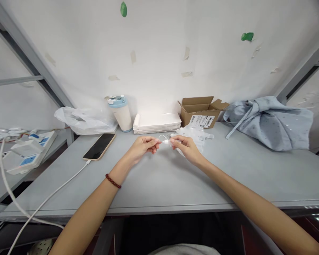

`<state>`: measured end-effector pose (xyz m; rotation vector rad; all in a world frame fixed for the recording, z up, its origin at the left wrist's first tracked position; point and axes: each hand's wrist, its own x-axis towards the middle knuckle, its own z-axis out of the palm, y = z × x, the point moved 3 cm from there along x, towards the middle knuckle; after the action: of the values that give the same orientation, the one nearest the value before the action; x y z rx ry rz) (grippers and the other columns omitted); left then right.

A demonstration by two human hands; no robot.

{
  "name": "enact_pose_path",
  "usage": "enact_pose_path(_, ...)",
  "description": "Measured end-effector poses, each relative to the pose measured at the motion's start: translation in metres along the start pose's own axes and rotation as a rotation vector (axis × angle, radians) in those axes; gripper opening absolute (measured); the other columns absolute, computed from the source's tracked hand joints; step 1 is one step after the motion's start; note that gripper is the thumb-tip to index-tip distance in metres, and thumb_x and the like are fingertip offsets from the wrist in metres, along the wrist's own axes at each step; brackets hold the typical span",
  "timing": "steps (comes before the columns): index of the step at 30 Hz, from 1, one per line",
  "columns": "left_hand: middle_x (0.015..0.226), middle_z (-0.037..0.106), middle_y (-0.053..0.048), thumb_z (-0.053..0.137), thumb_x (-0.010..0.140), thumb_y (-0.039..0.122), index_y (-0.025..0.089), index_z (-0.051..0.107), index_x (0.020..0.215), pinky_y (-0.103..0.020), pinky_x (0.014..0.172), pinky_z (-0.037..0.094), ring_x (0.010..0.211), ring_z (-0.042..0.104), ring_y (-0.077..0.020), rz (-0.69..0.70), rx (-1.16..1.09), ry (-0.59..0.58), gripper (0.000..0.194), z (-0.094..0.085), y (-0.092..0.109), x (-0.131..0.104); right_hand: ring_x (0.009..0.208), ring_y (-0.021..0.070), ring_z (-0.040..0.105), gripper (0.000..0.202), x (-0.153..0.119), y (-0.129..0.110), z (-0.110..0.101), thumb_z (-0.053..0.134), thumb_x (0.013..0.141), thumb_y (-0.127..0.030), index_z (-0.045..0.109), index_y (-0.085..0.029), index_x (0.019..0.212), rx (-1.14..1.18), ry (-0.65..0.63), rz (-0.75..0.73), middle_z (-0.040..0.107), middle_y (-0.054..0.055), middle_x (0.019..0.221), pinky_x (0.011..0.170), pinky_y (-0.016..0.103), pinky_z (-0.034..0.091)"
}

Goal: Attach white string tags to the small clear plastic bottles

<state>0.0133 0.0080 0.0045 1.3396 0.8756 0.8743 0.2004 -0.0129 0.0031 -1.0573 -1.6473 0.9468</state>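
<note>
Over the middle of the grey table, both hands meet at a small white piece (166,141) with a thin white cord (162,136) looping above it. Its exact kind is too small to make out. My left hand (146,144) is closed in a pinch at the left end, where a thin reddish bit shows at the fingertips. My right hand (184,145) pinches the right end of the white piece between thumb and fingers. Just behind the right hand lie crumpled clear plastic bags (195,134), partly hidden by it.
Along the wall stand a white plastic bag (86,120), a tumbler (122,115), a stack of white envelopes (157,124), an opened cardboard box (199,115) and a blue-grey cloth bag (273,124). A phone (99,147) lies at left, its charging cable (53,193) crossing the table edge.
</note>
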Motion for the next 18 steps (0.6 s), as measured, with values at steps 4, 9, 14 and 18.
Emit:
enact_pose_path(4, 0.07, 0.06, -0.001, 0.071, 0.073, 0.041, 0.013, 0.069, 0.076, -0.025, 0.06, 0.044, 0.056, 0.051, -0.0081, 0.001, -0.009, -0.001, 0.028, 0.0, 0.0001, 0.0002, 0.065, 0.0131, 0.049, 0.031, -0.0005, 0.0003, -0.0002, 0.054, 0.083, -0.046, 0.065, -0.017, 0.08, 0.01, -0.005, 0.002, 0.056, 0.0, 0.066, 0.059, 0.026, 0.034)
enact_pose_path(9, 0.071, 0.06, -0.002, 0.071, 0.072, 0.042, 0.012, 0.068, 0.076, -0.025, 0.06, 0.045, 0.056, 0.051, -0.0088, -0.004, -0.004, 0.0, 0.03, 0.0007, 0.0004, -0.0009, 0.065, 0.0131, 0.049, 0.032, -0.0003, -0.0001, -0.0002, 0.053, 0.083, -0.047, 0.064, -0.017, 0.078, 0.005, -0.007, -0.007, 0.056, 0.0, 0.066, 0.059, 0.026, 0.034)
enact_pose_path(14, 0.07, 0.06, -0.002, 0.071, 0.072, 0.042, 0.013, 0.067, 0.074, -0.024, 0.06, 0.045, 0.056, 0.051, -0.009, -0.007, 0.0, 0.001, 0.03, 0.0011, 0.0006, -0.001, 0.061, 0.0123, 0.047, 0.033, -0.0006, -0.0007, 0.0001, 0.053, 0.083, -0.048, 0.065, -0.017, 0.079, -0.019, -0.001, -0.002, 0.056, 0.001, 0.066, 0.055, 0.025, 0.034)
enact_pose_path(18, 0.07, 0.06, -0.002, 0.072, 0.07, 0.044, 0.013, 0.067, 0.073, -0.025, 0.06, 0.045, 0.056, 0.05, -0.0089, 0.0, 0.009, 0.014, 0.031, 0.001, -0.0001, -0.0005, 0.058, 0.0117, 0.046, 0.034, -0.001, -0.0015, 0.0014, 0.052, 0.084, -0.048, 0.065, -0.018, 0.079, -0.077, 0.013, -0.004, 0.057, 0.001, 0.065, 0.05, 0.024, 0.032)
